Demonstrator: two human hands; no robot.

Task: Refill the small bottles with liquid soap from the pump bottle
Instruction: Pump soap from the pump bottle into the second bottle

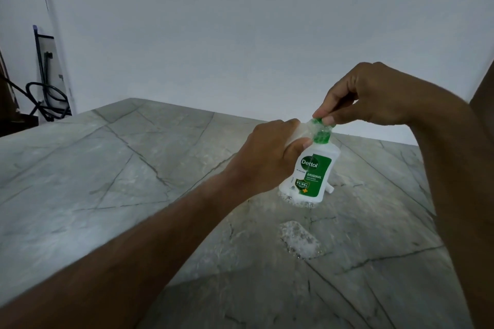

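Note:
A white Dettol pump bottle [310, 176] with a green label stands on the grey stone table [133, 168]. My right hand [369, 93] pinches its green pump head [322, 135] from above with curled fingers. My left hand [267, 157] grips a small clear bottle [302, 131] and holds it sideways against the pump head. The small bottle's mouth is hidden by my fingers. A second small clear bottle [299, 242] lies on its side on the table, nearer to me.
A small white piece [330, 189] pokes out behind the pump bottle's base. The table's far edge runs close to a white wall. Black cables and a stand [45, 88] sit on the floor at the far left.

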